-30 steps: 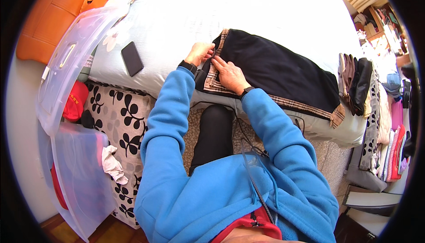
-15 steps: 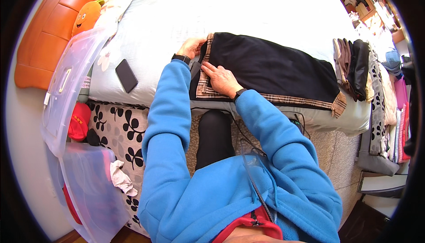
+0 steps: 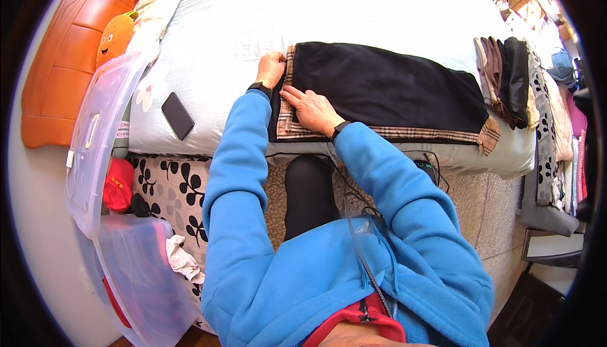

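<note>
left hand (image 3: 272, 69) curled at checked trim (image 3: 290, 64) of black garment (image 3: 379, 91), cannot tell grip; right hand (image 3: 314, 112) atop, fingers outstretched.

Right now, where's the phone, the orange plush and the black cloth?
Phone (image 3: 177, 116), head view: its dark middle.
Orange plush (image 3: 116, 40), head view: its front.
Black cloth (image 3: 379, 91), head view: its broad middle.

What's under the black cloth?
The bed shows around the black cloth, so that seems to be what it lies on. Anything else underneath is covered and can't be seen.
</note>
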A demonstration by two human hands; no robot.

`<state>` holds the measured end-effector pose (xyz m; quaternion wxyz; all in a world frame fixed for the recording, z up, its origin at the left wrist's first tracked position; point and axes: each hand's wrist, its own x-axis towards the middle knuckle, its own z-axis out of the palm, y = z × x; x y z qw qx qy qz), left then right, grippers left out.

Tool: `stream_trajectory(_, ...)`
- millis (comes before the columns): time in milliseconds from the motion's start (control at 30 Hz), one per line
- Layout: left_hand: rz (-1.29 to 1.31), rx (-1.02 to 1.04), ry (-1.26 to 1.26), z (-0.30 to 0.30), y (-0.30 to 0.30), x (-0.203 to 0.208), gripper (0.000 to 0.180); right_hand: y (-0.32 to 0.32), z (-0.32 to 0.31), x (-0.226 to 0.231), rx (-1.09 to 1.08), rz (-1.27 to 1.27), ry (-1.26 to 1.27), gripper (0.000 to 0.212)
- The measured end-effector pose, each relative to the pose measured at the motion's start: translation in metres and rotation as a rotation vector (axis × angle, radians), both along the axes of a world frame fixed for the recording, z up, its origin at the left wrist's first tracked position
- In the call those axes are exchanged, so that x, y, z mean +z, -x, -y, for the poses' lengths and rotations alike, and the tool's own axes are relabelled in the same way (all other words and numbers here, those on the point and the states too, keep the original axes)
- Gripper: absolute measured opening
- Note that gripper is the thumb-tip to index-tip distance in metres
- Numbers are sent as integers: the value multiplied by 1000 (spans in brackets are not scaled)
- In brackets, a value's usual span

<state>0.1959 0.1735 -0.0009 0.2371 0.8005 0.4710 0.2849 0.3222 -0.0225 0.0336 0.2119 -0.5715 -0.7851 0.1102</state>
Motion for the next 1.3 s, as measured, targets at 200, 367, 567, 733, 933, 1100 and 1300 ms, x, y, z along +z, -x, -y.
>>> stream_trajectory(200,103,31,543,1,18,15,28,0,0,0,-4,-2,13,58)
stream_trajectory(367,503,-157,1071,10,41,38,23,0,0,-1,-2,7,3,58)
stream_trajectory(567,474,-180,1062,22,50,42,16,1,-2,-3,-9,12,11,58)
stream_trajectory(733,469,41,750,27,45,22,11,2,-1,-5,-17,-3,-5,59)
stream_trajectory(933,-86,80,32,24,21,3,20,1,-2,-6,-5,31,-2,63)
stream_trajectory(1100,221,79,818,29,44,26,20,1,-2,-5,-14,13,-1,60)
stream_trajectory(1300,521,-62,1115,46,69,39,16,3,-2,-4,-22,17,28,58)
